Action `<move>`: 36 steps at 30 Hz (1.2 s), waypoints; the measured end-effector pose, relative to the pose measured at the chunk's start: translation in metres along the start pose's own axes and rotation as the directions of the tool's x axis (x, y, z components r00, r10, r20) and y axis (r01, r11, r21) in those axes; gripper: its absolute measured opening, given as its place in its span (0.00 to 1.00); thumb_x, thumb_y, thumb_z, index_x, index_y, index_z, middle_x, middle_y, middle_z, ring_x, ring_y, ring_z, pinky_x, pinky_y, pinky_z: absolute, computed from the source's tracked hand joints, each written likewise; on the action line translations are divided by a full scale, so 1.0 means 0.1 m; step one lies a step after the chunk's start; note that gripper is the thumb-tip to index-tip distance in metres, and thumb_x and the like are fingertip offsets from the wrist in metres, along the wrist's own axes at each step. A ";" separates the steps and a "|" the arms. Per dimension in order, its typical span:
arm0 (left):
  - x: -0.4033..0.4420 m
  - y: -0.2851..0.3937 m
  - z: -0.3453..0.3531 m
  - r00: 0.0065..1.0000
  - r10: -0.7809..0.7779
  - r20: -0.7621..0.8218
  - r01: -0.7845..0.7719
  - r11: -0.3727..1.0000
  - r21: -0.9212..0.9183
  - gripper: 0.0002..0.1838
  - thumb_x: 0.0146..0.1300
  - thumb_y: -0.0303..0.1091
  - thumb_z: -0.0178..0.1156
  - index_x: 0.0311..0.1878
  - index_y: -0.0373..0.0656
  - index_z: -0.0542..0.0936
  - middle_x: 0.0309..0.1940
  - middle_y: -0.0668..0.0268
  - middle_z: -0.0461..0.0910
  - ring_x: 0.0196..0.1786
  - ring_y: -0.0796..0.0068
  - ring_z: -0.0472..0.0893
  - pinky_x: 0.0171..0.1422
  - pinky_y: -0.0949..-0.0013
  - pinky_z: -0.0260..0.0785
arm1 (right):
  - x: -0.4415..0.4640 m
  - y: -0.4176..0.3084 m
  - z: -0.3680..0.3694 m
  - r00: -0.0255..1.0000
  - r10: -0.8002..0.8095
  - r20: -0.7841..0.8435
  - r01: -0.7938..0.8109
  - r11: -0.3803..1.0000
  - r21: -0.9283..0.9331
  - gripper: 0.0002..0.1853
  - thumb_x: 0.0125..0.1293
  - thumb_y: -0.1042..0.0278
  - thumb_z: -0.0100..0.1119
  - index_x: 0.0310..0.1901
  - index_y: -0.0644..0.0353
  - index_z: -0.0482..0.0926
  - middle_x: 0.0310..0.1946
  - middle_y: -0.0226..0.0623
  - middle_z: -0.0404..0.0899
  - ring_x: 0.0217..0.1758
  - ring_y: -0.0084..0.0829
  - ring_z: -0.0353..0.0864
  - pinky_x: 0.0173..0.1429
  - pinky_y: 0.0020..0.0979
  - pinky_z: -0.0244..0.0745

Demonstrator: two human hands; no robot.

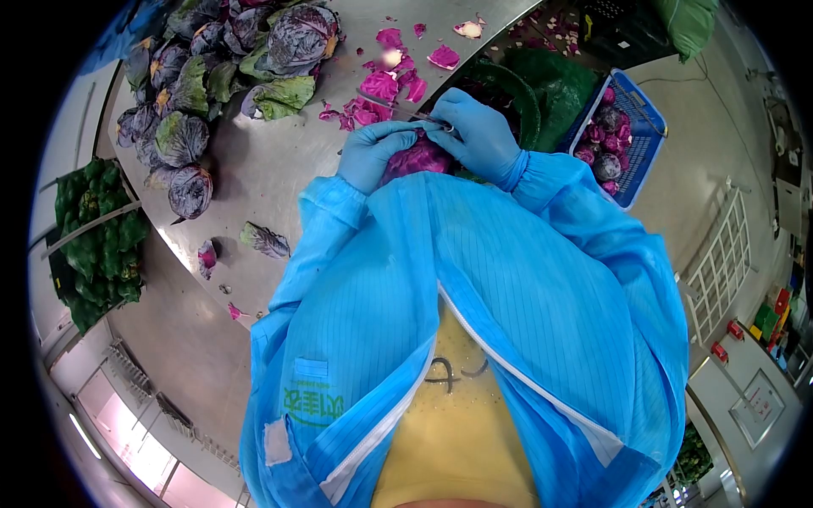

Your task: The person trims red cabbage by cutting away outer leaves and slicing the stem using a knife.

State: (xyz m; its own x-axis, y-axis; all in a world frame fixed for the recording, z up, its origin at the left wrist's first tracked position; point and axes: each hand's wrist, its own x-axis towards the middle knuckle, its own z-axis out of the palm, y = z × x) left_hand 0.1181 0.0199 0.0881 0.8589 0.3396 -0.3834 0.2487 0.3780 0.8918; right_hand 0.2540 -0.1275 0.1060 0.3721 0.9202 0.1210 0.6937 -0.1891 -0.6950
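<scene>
Both my hands wear blue gloves and meet close to my body at the metal table's edge. My left hand [373, 156] is closed around the left side of a purple cabbage [421, 159], whose lower part is hidden by my blue coat. In my right hand [476, 135] is a knife [391, 105], its thin blade pointing left across the table above the cabbage. The fingers of my right hand also press near the top of the cabbage. Torn purple leaf pieces [378, 85] lie on the table just beyond my hands.
Whole purple cabbages [182, 140] with outer leaves are heaped on the metal table [254, 161] at the left. A blue crate [645, 144] of trimmed cabbages stands at right, beside a green bag [555, 93]. Green net sacks [97, 245] stand far left; a white rack [720, 262] is at right.
</scene>
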 end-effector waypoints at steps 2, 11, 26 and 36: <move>0.01 0.01 0.00 1.000 0.003 0.025 -0.002 1.000 -0.007 0.14 0.58 0.23 0.60 0.48 0.32 0.80 0.43 0.58 0.82 0.46 0.74 0.80 0.55 0.73 0.71 | -0.02 0.02 0.02 0.999 -0.001 -0.047 0.004 0.998 0.059 0.08 0.62 0.62 0.57 0.39 0.55 0.76 0.36 0.35 0.73 0.36 0.39 0.78 0.36 0.35 0.73; 0.03 -0.01 -0.06 0.998 -0.063 0.013 0.060 0.982 0.181 0.14 0.60 0.22 0.57 0.49 0.32 0.79 0.46 0.57 0.81 0.47 0.74 0.80 0.56 0.73 0.71 | -0.06 0.12 -0.02 0.996 -0.085 0.014 0.080 0.976 0.200 0.08 0.60 0.64 0.60 0.39 0.57 0.78 0.35 0.36 0.74 0.35 0.36 0.79 0.36 0.32 0.74; -0.19 0.12 0.02 0.951 0.299 0.079 -0.307 0.944 0.119 0.15 0.57 0.22 0.59 0.50 0.33 0.77 0.51 0.55 0.79 0.54 0.68 0.77 0.62 0.66 0.67 | -0.19 0.17 -0.11 0.928 0.352 -0.127 -0.253 0.840 0.480 0.13 0.56 0.67 0.67 0.40 0.63 0.76 0.35 0.34 0.81 0.35 0.23 0.79 0.45 0.26 0.75; -0.31 0.16 0.04 0.856 0.491 0.160 -0.517 0.819 0.249 0.15 0.54 0.23 0.61 0.48 0.35 0.78 0.48 0.56 0.79 0.54 0.66 0.77 0.62 0.64 0.67 | -0.24 -0.24 -0.29 0.981 0.188 0.053 -0.162 0.635 0.756 0.10 0.56 0.73 0.67 0.39 0.63 0.79 0.31 0.28 0.75 0.35 0.18 0.73 0.41 0.23 0.70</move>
State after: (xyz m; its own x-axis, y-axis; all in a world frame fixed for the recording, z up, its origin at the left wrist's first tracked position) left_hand 0.0972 0.0124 0.1151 0.9291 0.3388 0.1482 -0.1282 -0.0807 0.9885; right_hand 0.2460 -0.1552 0.1400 0.4629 0.8850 -0.0495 -0.0861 -0.0107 -0.9962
